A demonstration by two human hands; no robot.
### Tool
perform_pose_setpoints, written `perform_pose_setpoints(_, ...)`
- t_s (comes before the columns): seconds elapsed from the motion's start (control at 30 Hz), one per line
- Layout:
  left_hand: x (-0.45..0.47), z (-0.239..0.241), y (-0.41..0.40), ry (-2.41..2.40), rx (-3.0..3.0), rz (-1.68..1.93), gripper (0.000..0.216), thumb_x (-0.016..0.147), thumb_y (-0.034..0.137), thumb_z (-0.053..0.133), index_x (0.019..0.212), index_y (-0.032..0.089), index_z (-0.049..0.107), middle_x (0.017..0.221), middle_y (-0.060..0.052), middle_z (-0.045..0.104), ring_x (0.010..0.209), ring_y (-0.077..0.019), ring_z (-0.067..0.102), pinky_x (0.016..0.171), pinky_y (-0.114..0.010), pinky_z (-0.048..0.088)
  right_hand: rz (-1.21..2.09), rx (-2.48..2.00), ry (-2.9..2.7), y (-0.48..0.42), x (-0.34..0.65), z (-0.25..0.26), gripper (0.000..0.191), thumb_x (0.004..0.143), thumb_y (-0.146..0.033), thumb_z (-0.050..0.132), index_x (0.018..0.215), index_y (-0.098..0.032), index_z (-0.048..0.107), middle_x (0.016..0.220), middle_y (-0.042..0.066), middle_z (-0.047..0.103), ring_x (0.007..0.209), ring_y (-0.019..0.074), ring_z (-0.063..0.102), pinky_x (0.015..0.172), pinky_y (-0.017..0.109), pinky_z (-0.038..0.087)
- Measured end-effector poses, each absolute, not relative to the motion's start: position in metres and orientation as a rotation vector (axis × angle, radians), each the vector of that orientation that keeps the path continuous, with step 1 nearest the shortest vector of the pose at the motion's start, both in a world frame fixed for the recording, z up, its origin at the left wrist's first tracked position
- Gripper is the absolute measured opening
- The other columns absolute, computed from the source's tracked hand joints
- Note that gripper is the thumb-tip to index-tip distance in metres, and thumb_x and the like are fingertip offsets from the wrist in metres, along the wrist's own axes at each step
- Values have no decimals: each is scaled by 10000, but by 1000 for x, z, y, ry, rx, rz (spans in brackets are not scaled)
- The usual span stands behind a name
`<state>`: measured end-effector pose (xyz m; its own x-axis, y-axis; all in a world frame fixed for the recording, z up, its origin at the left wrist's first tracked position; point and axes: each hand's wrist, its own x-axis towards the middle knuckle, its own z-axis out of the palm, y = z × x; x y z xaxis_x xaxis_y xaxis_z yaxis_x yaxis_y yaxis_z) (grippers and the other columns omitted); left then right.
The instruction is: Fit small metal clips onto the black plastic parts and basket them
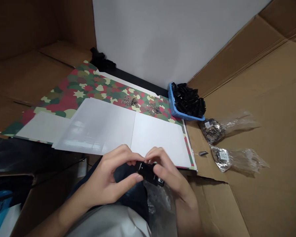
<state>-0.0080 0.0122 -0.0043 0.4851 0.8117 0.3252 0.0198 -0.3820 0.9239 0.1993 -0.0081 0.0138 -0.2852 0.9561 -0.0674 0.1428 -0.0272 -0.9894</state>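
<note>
Both my hands meet low in the middle of the view, over my lap. My left hand (111,179) and my right hand (169,172) pinch a small black plastic part (148,171) between their fingertips, one hand at each end. A clear plastic bag (160,200) lies just below the part. White sheets (128,130) lie right beyond my fingers on a camouflage-patterned mat (84,87).
Two small piles of metal pieces (141,105) lie on the mat. A blue basket (174,110) of black parts stands at the mat's far right corner. Two clear bags of metal pieces (220,141) lie on brown cardboard to the right. Cardboard walls surround the area.
</note>
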Motion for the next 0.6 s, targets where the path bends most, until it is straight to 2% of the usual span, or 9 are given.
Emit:
perform_pose_setpoints(0.07,-8,-3,10,724,1858,991,336,843,165,645,1148,291,581,907,-4,577,828,-141,554,749,-255,448,1518,-1227,-1690,-5,193,28,172,885,-395,527,931,-231,553,888,-5,541,821,164,494,732,295,358)
perform_pose_setpoints(0.23,-12,-1,7,752,2015,938,404,865,162,618,1229,308,520,934,-8,552,858,-147,542,773,-268,437,1567,-1305,-1799,-2,183,37,118,894,-340,482,857,-229,466,810,-34,514,746,136,461,669,271,318)
perform_pose_setpoints(0.6,-9,4,7,725,2075,833,360,891,169,573,1229,278,515,955,-25,529,878,-171,500,808,-315,398,1778,-1201,-1404,-10,179,19,189,831,-376,514,795,-214,424,652,-48,494,595,110,457,565,250,335)
